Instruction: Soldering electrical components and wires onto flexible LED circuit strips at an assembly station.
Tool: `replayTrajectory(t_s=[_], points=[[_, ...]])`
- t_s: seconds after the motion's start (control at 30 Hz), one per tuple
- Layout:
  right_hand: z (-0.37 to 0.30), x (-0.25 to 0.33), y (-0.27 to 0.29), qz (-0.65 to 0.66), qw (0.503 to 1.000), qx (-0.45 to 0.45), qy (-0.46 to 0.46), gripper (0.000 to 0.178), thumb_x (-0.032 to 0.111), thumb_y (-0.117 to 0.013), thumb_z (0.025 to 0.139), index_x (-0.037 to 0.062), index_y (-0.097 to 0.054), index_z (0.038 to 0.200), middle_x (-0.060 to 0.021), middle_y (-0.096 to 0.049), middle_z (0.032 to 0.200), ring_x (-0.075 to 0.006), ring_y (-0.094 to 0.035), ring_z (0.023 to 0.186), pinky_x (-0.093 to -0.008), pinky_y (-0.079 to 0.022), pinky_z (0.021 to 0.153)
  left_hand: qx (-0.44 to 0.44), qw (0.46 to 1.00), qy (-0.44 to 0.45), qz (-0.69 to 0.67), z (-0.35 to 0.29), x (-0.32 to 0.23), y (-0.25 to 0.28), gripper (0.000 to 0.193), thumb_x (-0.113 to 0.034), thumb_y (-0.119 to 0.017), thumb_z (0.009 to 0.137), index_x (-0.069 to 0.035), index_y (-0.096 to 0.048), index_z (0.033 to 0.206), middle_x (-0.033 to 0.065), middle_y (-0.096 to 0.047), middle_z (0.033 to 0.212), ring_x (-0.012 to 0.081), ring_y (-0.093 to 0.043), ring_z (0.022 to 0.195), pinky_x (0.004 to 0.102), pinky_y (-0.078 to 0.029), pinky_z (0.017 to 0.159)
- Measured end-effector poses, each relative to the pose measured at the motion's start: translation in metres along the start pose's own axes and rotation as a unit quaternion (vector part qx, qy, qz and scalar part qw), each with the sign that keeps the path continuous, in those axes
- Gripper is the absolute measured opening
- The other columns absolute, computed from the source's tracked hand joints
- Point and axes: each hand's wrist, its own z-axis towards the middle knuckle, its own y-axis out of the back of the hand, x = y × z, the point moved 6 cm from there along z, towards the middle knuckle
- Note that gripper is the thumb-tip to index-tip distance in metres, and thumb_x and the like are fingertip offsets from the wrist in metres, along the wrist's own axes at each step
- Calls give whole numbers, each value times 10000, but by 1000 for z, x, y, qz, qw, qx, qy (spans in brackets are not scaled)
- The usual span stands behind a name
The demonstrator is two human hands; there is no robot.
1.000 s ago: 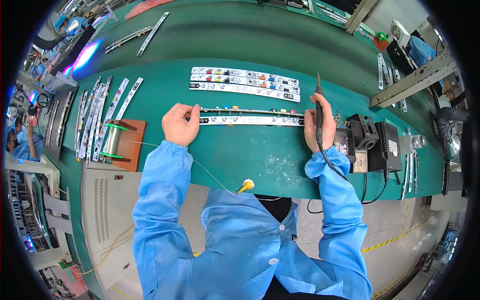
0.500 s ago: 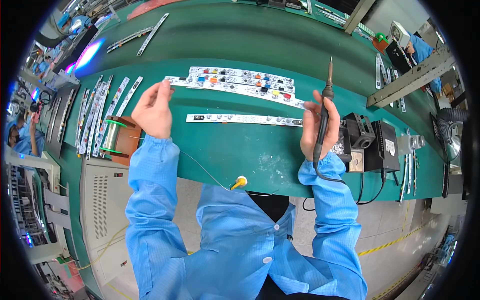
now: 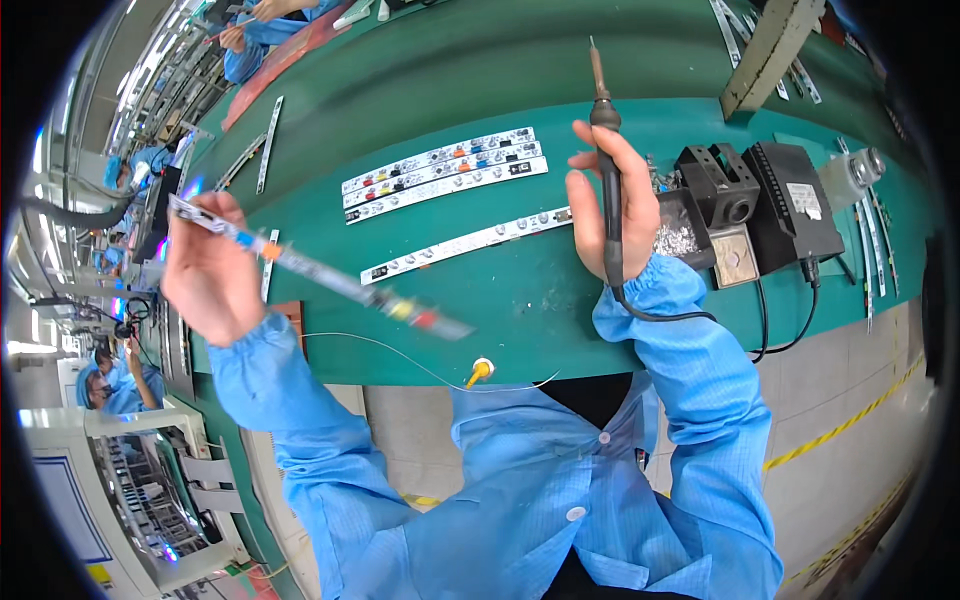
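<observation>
My left hand (image 3: 212, 285) pinches one end of a narrow white circuit board strip (image 3: 320, 276) at the left of the bench. Blurred by motion, the strip slants down to the right, with blue, orange, yellow and red parts on it. A soldering iron (image 3: 611, 190) rests in my right hand (image 3: 635, 205), its tip pointing up and away from me. Several similar strips (image 3: 440, 187) lie side by side in the middle. Closer to me, another single strip (image 3: 470, 244) reaches toward my right hand, which hides its right end.
A black soldering station (image 3: 795, 205), an iron holder (image 3: 722, 185) and a sponge tray (image 3: 735, 258) stand to the right, beside a clear bottle (image 3: 852, 178). Solder wire (image 3: 385, 345) runs to a yellow-tipped piece (image 3: 481, 372) at the near edge. A metal post (image 3: 770, 60) rises at the far right.
My left hand has carried the strip left and toward me, away from the group and my right fingertips. The soldering iron stays in my right hand. The whole view has turned.
</observation>
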Motion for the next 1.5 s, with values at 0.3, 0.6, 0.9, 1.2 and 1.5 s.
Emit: replayTrajectory(t_s=[0.3,0.6,0.9,1.2,1.5], points=[[3,-7,13,25,995,-97,-13,437,-29,-602,841,-5,-496,1264,-140,-631,1131,-123,-577,760,-261,-486,675,384,790,202,433,-97,174,-156,137,-113,-552,906,-7,-627,949,107,-638,815,207,-639,741,331,-506,641],[5,-2,12,87,991,-98,-20,420,22,-576,897,-32,-453,1295,-181,-611,1164,-89,-501,719,-227,-460,661,374,750,112,534,-156,249,-131,42,-70,-586,788,-34,-607,787,159,-630,837,370,-608,777,473,-482,676],[6,-2,12,34,996,-78,-7,417,40,-599,885,-16,-478,1280,-172,-628,1149,-101,-513,722,-246,-470,671,408,608,-39,680,-90,215,-91,246,-136,-687,772,-42,-653,997,117,-601,972,308,-575,951,419,-483,823],[7,-8,12,45,993,-105,-27,400,9,-604,863,1,-509,1252,-133,-644,1131,-81,-505,695,-223,-462,641,445,565,-177,672,-73,174,-105,142,-69,-623,817,-2,-583,935,168,-565,893,356,-554,834,448,-464,723],[5,-9,3,0,998,43,-46,445,89,-637,868,11,-495,1282,-140,-613,1187,-147,-555,873,-291,-485,819,117,914,-198,333,-7,-11,-67,278,-77,-454,989,40,-505,1236,203,-572,1221,267,-579,1115,438,-477,982]])
